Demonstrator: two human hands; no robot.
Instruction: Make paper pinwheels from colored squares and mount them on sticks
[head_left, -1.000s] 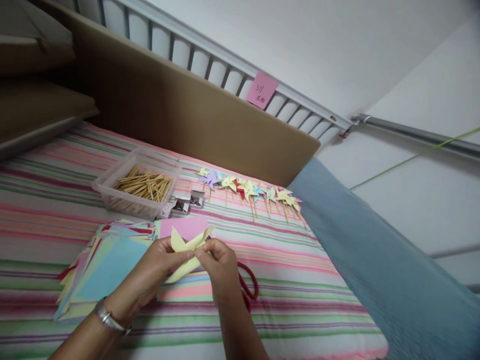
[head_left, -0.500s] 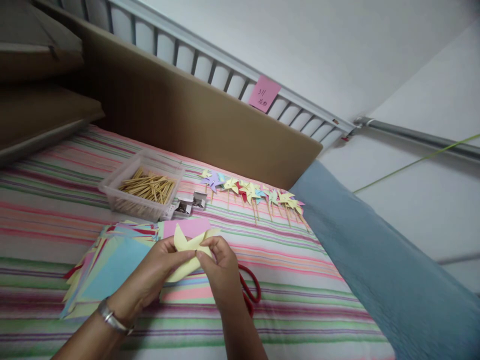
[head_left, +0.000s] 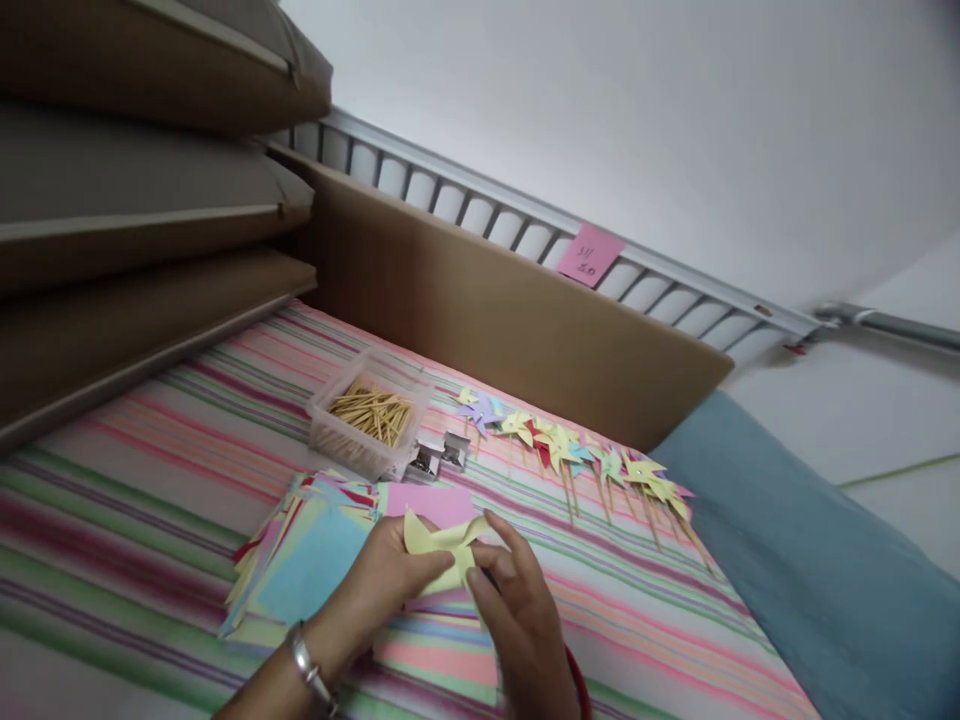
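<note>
A pale yellow paper pinwheel (head_left: 442,545) is between my hands, above the piled paper. My left hand (head_left: 397,562) pinches it from the left, thumb pressed over its folded middle. On the other side, my right hand (head_left: 519,605) has its fingers bent round the right-hand blade, the thumb by the lower edge. Beneath them lie pink, white and striped-looking paper sheets (head_left: 442,660). A stack of coloured squares (head_left: 311,560), light blue on top, is left of my hands. Red-handled scissors (head_left: 578,685) show partly behind my right wrist.
A clear plastic box (head_left: 352,450) of short wooden sticks stands beyond the stack, beside two small open boxes (head_left: 439,455) of dark pieces. Several finished pinwheels (head_left: 555,445) on sticks lie in a row at the back. A cardboard panel (head_left: 510,300) and stacked brown packages (head_left: 150,240) border the cloth.
The view has shifted left, so everything appears further right and lower. My right fingers have moved from the pinwheel's centre, where both thumbs met, out to its right blade.
</note>
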